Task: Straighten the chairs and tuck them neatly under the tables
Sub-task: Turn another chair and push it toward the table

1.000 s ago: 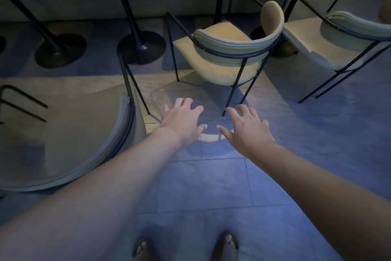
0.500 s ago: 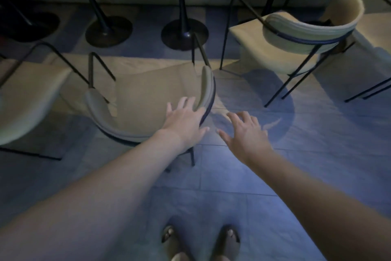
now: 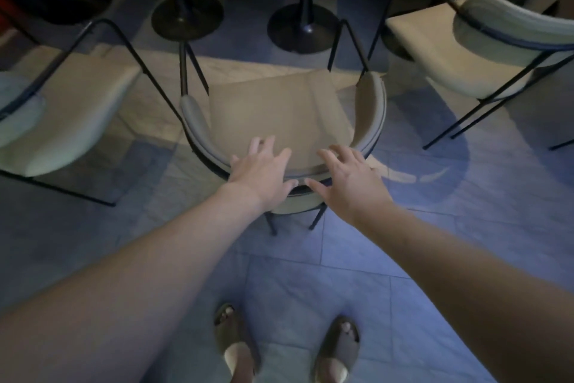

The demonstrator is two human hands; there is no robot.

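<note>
A beige chair [image 3: 279, 112] with a curved padded backrest and thin black legs stands right in front of me, its seat facing the table legs. My left hand [image 3: 264, 173] hovers over the backrest's rear curve, fingers spread, and my right hand [image 3: 348, 176] is beside it, also spread. Whether the palms touch the backrest I cannot tell. Neither hand grips anything.
A second beige chair [image 3: 71, 115] stands at the left and a third [image 3: 484, 41] at the right, both angled. Two black round pedestal bases [image 3: 186, 18] [image 3: 302, 28] stand behind the middle chair. My sandalled feet [image 3: 236, 348] are on the blue tiled floor.
My view has swung left and the middle chair now sits centred in front of me. Both hands have come over its backrest; earlier only the left hand was at it.
</note>
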